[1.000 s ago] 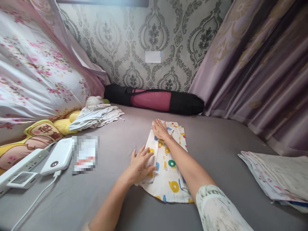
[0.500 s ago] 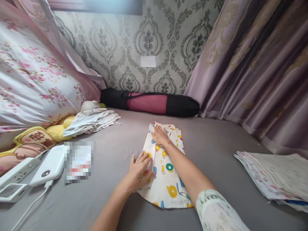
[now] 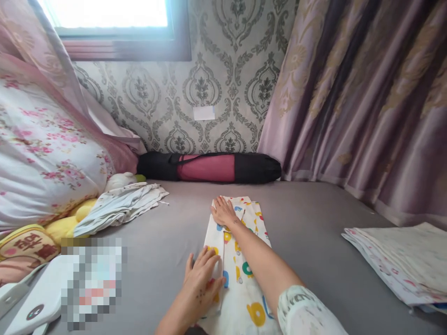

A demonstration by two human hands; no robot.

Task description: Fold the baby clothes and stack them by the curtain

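White printed cloth (image 3: 237,300) still lies under left hand (image 3: 202,284) and right hand (image 3: 223,212), each grip apart; more window (image 3: 115,16) shows.

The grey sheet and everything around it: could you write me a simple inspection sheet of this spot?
Surface: grey sheet, mostly smooth, faint creases left of the printed cloth.
Job's things: white printed cloth, spread under the hands, a panel folded over on its left side.
Clutter: crumpled pale cloth, yellow plush, white power bank and a pixelated item on the left; folded cloth stack on the right.
Hands (no grippers): left hand and right hand both open on the printed cloth.
Cables: white cable near the power bank, away from the hands.
Surroundings: black-and-pink bag by the patterned wall; window; curtain on the right.
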